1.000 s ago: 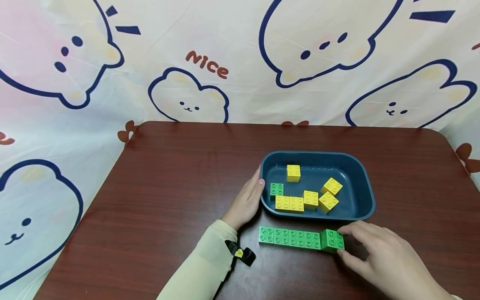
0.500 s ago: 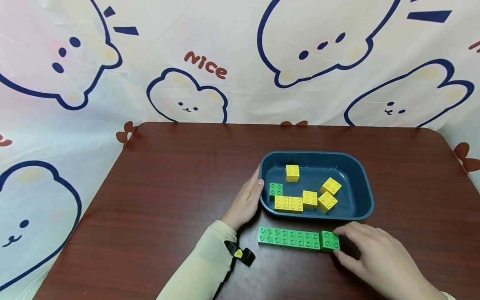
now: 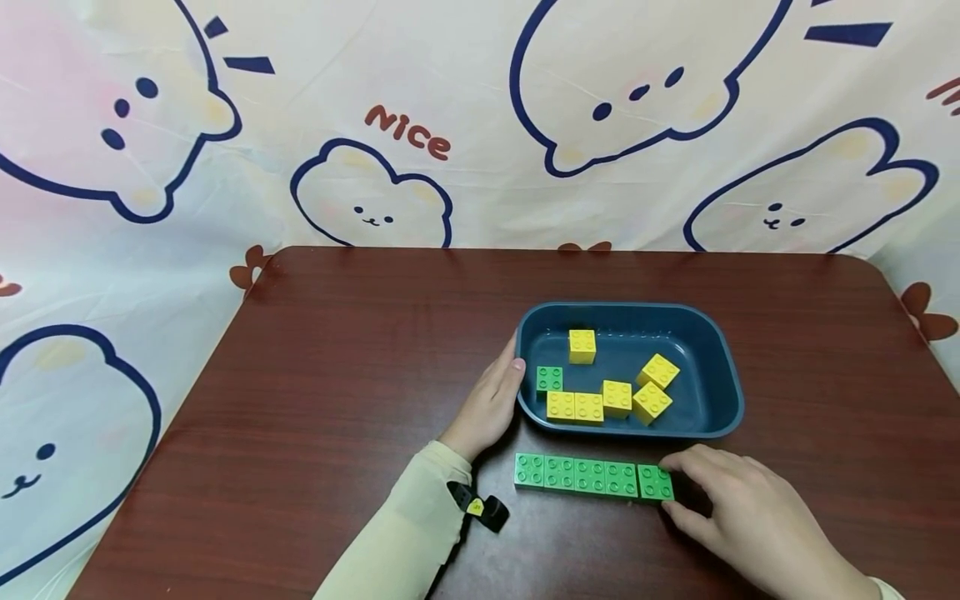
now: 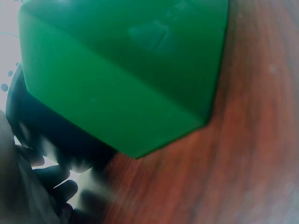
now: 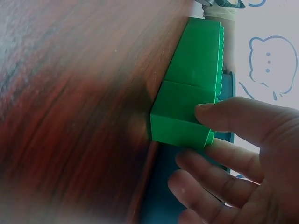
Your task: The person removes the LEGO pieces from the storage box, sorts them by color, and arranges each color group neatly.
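My right hand pinches the end green building block between thumb and forefinger. This block sits flush against the right end of a row of green building blocks in front of the tray. In the right wrist view my thumb lies on the block's side, with the other fingers below. My left hand rests along the left wall of the dark blue tray, its thumb by the rim. The row's near end looms large in the left wrist view.
Several yellow blocks and one green block lie in the tray. The brown wooden table ends at the back against a curtain printed with cartoon animals. A black strap circles my left sleeve.
My right hand has brought the end green block left and down against the row, level with the others. The left hand stays at the tray.
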A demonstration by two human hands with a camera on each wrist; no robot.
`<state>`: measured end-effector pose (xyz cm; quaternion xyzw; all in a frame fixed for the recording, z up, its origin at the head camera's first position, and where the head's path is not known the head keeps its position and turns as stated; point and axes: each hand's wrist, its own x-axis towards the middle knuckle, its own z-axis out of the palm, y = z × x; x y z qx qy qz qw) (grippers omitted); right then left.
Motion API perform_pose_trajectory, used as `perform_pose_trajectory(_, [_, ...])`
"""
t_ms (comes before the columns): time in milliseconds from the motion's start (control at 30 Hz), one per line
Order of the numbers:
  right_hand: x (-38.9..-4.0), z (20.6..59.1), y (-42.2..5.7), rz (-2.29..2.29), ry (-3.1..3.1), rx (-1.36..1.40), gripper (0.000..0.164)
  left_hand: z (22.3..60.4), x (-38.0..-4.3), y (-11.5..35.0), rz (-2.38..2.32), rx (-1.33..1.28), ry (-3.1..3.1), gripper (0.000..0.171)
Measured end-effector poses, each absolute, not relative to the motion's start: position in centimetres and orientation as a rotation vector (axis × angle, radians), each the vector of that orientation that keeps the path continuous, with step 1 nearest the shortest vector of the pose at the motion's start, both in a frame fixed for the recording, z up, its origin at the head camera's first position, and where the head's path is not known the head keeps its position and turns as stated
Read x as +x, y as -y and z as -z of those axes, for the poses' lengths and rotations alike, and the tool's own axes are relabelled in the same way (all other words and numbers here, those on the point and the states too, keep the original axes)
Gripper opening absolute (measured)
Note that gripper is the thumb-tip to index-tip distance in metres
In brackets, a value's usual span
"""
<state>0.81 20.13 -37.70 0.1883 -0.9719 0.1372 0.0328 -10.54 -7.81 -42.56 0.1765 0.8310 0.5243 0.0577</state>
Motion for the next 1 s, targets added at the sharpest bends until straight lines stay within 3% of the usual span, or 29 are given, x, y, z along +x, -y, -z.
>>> perform_pose_trajectory(500, [0.7,37.5,-19.8,-0.437,3.032,0.569,0.038,42.9,-10.6,7.9,-1.565,0.561,-2.565,0.049])
perform_pose_trajectory(767, [0.6,35.8,-19.7,-0.403,3.113,0.488,0.042,42.8,-10.6,7.9,-1.569,0.551,-2.551,0.049])
perform_pose_trajectory(1000, [0.1,34.5,-19.4,-0.402,3.031,0.58,0.041,42.8,-10.6,7.9,-1.578,0.556,-2.542,0.048])
